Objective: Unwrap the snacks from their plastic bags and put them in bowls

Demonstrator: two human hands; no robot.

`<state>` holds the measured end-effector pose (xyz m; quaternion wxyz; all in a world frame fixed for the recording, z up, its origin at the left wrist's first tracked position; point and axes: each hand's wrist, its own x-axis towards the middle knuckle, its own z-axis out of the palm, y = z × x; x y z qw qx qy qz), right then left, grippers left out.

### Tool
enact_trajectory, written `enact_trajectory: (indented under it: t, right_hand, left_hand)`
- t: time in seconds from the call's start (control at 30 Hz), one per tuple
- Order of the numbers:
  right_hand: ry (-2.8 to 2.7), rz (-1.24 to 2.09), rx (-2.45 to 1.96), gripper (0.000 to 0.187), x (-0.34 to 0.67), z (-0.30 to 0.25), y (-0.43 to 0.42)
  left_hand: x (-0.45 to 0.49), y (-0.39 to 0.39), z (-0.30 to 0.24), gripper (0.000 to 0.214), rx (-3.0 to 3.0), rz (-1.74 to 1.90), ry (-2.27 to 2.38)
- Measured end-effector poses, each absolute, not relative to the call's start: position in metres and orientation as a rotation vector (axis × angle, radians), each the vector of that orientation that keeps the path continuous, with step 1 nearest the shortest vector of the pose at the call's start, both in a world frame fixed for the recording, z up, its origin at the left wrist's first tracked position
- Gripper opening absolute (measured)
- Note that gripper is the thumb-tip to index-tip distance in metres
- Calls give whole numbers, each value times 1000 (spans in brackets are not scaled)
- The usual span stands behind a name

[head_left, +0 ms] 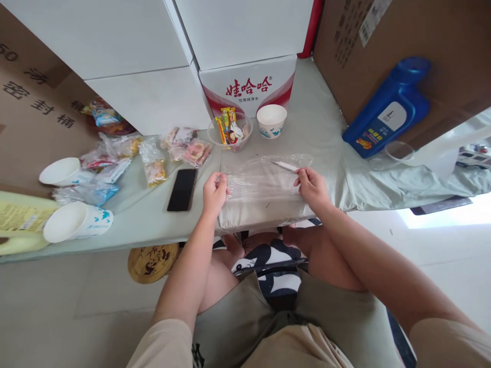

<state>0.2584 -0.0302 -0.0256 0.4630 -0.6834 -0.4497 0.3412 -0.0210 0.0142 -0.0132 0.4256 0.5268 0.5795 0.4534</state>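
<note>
"Clear plastic sheet, I noted; where did it lie?"

"On the near part of the cloth-covered table, around the middle, spread out between the person's two hands."

"How was the left hand?"

"Nearly closed, with the thumb pressed to the curled fingers, pinching the left edge of the sheet."

"And the right hand?"

"Also nearly closed, with its fingertips gathered on the sheet's right side. A slim white tool reached from those fingers toward the left, over the far part of the plastic. I couldn't tell whether it was gripped or only touched."

"What was on the left?"

"A dark phone lay near the left hand. Farther left were bagged snacks and two paper cups."

"And on the far side?"

"A clear bowl held bright snack packets. Another paper cup stood just to its right, and a white box with red writing stood behind them."

"The far right?"

"There, a blue bottle stood in front of a brown carton."
</note>
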Motion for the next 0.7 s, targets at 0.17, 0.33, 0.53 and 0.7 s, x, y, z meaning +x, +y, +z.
enact_trajectory:
  t: [0.17,0.33,0.53,0.7]
  right_hand:
    - [-1307,692,-1909,27,267,-24,-33]
    - [-1432,627,-1897,21,269,-25,-39]
    - [-1505,722,-1812,23,268,-24,-43]
    - [-1534,721,-1939,27,270,-22,-47]
  left_hand:
    - [-31,12,-12,25,1381,943,1629]
    - [-37,14,-19,19,1294,1020,1510]
    - [-36,19,-15,36,1123,957,1432]
    - [-42,6,-5,35,1287,929,1407]
